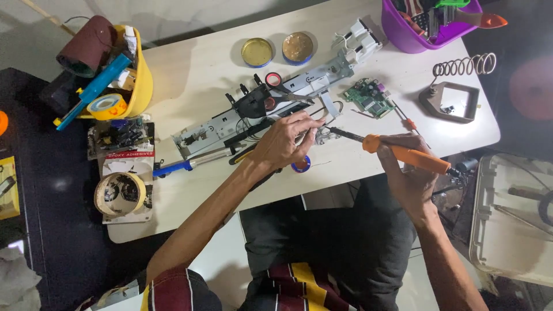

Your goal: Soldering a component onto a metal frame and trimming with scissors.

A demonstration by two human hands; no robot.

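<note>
Closed right hand grips soldering iron; left hand pinches wire.

The pale, matt, smooth counter carries a long grey sheet-metal frame with a dull brushed look and black plastic fittings. At its three o'clock end lies a green glossy circuit board. The orange plastic-handled soldering iron has a dark metal shaft. At twelve o'clock sit two shiny round brass-coloured metal tins, beside a glossy purple plastic tub.

right hand gripping orange soldering iron; left hand on metal assembly
</note>
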